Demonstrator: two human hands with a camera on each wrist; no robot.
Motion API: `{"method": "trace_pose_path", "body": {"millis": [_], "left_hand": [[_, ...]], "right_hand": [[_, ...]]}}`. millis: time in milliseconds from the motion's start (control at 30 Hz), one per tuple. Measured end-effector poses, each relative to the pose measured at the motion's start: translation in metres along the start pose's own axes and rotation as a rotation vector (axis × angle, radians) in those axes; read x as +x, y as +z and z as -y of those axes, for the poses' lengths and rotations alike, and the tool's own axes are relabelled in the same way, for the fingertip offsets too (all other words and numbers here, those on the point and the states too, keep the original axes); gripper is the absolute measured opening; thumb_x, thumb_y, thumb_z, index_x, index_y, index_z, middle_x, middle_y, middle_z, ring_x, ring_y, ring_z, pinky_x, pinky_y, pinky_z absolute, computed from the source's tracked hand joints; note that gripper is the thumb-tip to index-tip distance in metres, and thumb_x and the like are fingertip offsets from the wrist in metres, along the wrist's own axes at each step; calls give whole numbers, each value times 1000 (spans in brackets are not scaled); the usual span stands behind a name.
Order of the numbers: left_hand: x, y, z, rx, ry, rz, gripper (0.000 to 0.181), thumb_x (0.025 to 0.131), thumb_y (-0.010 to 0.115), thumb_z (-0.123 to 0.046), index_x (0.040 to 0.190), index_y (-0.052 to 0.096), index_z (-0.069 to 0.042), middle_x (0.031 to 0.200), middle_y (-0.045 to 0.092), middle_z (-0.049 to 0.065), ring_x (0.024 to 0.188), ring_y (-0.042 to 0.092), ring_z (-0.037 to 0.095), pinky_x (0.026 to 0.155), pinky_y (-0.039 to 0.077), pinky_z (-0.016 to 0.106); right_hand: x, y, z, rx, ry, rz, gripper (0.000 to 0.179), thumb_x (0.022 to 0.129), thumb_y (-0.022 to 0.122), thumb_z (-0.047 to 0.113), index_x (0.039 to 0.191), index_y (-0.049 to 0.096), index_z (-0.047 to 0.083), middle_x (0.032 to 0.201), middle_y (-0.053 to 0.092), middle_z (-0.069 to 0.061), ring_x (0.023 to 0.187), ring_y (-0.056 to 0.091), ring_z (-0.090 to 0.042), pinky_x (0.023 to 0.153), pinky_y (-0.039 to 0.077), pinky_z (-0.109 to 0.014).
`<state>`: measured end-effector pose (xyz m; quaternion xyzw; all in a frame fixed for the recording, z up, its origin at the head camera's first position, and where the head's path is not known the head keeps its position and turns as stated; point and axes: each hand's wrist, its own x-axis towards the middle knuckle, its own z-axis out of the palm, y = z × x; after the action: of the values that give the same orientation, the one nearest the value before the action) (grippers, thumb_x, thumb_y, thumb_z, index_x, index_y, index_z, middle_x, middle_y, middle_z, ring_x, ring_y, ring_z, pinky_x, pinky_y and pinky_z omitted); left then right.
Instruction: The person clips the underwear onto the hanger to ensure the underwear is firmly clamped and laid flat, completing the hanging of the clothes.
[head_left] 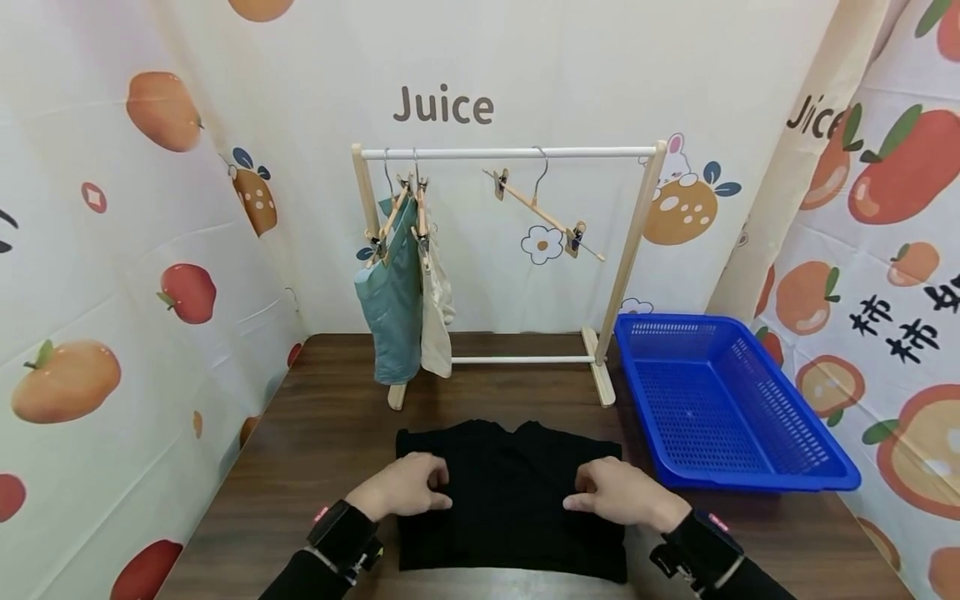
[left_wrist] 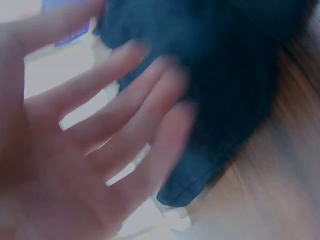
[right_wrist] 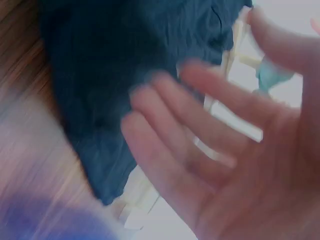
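A black garment (head_left: pixel 517 508), its exact kind unclear, lies spread out on the brown tabletop, with small folds along its far edge. Over its left side is my left hand (head_left: pixel 411 485), fingers apart and loosely bent, holding nothing. My right hand (head_left: pixel 617 492) is over the right side in much the same pose, also holding nothing. In the left wrist view, the relaxed fingers (left_wrist: pixel 167 125) show in front of the dark cloth (left_wrist: pixel 235 85). Blurred fingers (right_wrist: pixel 160 135) likewise cross the cloth (right_wrist: pixel 105 75) in the right wrist view. Whether any fingertip touches the fabric I cannot tell.
Behind the garment stands a wooden rack with a white rail (head_left: pixel 480 153). Teal shorts (head_left: pixel 393 308) and a cream garment (head_left: pixel 437 312) hang at its left; a bare clip hanger (head_left: pixel 543 212) hangs farther right. A blue plastic basket (head_left: pixel 637 400) sits at the right.
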<state>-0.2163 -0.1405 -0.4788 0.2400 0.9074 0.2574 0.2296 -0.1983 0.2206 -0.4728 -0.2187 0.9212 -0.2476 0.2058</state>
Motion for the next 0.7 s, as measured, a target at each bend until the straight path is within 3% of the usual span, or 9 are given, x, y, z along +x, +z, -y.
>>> {"method": "trace_pose_path", "body": {"millis": [100, 167, 267, 500, 700], "left_hand": [[11, 5, -4, 185, -29, -57, 56, 83, 85, -37, 130, 64, -13, 124, 57, 6, 115, 52, 27, 92, 48, 49], [15, 9, -6, 255, -66, -26, 76, 78, 88, -42, 142, 57, -14, 142, 49, 11, 131, 44, 34, 102, 43, 56], [18, 13, -9, 303, -124, 31, 93, 72, 91, -47, 149, 50, -16, 156, 36, 15, 141, 34, 38, 106, 38, 61], [16, 17, -15, 343, -175, 54, 96, 72, 90, -51, 151, 48, -17, 158, 35, 15, 142, 34, 39, 104, 42, 59], [16, 32, -26, 438, -158, 64, 96, 71, 86, -61, 149, 51, -19, 151, 42, 13, 136, 42, 37, 93, 51, 53]], "right_hand": [[8, 14, 12, -182, 112, -58, 47, 85, 82, 40, 107, 70, 1, 97, 64, -10, 85, 63, -28, 72, 54, -48], [13, 24, 18, -286, 177, -51, 61, 78, 87, 42, 113, 68, -4, 107, 60, -17, 95, 61, -36, 78, 54, -54], [17, 34, 22, -372, 235, -42, 71, 73, 91, 43, 115, 65, -7, 114, 54, -22, 101, 56, -40, 79, 53, -56], [22, 31, 20, -380, 241, -29, 77, 69, 94, 42, 118, 62, -8, 117, 51, -22, 103, 53, -39, 78, 54, -57], [39, 24, 18, -428, 205, -34, 75, 67, 96, 36, 119, 62, -6, 114, 50, -19, 105, 52, -37, 78, 53, -53]]}}
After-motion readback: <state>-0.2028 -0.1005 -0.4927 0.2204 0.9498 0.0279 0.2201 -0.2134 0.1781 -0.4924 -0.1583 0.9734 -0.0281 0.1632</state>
